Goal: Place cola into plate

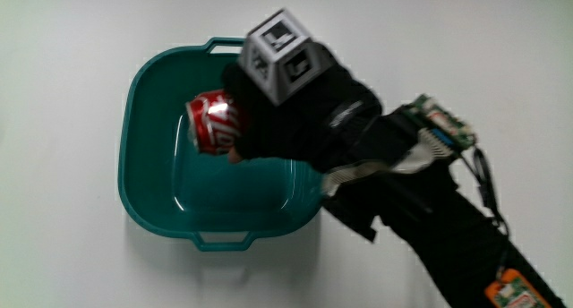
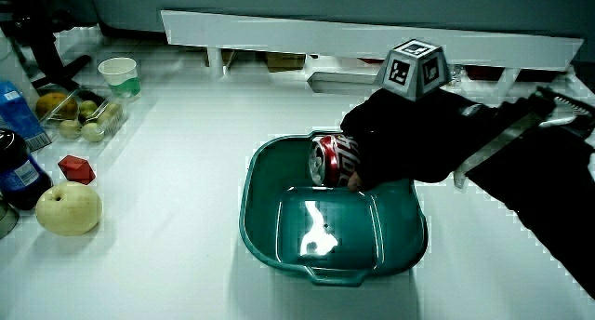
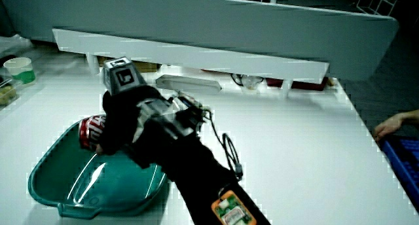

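Observation:
A red and white cola can (image 1: 213, 122) lies on its side inside the teal plate (image 1: 148, 178), a deep square dish with small handles. The gloved hand (image 1: 269, 120) is over the dish with its fingers wrapped around the can. In both side views the can (image 2: 333, 159) (image 3: 91, 131) shows just above the dish floor (image 2: 321, 232), near the dish rim (image 3: 46, 166) that lies farther from the person. The patterned cube (image 2: 415, 67) sits on the back of the hand (image 2: 390, 139). The forearm (image 3: 196, 176) crosses the dish's edge.
A yellow apple (image 2: 67, 209), a small red object (image 2: 75, 168), a dark bottle (image 2: 19, 171), a tray of fruit (image 2: 79, 115) and a cup with green contents (image 2: 119, 76) stand beside the dish. A low white partition (image 2: 372, 32) runs along the table's edge.

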`<state>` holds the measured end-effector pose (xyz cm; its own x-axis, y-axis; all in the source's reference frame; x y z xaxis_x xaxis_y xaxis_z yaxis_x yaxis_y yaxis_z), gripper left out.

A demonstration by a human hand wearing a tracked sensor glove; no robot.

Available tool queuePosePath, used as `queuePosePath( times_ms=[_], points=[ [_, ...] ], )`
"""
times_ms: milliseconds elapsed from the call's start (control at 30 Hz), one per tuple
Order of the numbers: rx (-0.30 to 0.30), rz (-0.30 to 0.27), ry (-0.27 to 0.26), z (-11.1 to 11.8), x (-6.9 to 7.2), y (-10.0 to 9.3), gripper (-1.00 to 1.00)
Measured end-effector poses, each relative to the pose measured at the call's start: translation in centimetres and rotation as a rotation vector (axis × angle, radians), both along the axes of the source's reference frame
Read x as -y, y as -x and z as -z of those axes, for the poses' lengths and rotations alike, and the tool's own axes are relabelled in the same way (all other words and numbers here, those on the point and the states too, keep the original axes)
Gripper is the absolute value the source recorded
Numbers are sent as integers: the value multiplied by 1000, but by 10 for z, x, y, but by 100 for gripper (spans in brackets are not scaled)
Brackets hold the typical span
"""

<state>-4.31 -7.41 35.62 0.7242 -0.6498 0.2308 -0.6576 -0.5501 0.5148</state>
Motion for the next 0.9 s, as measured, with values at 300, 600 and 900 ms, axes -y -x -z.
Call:
queuePosePath(
  times_ms=[300, 600, 900],
  points=[
    [-66, -15, -107, -5, -15, 17, 0],
    [-118, 6, -44, -35, -23, 23, 0],
    [-151, -21, 1, -48, -26, 20, 0]
  ],
)
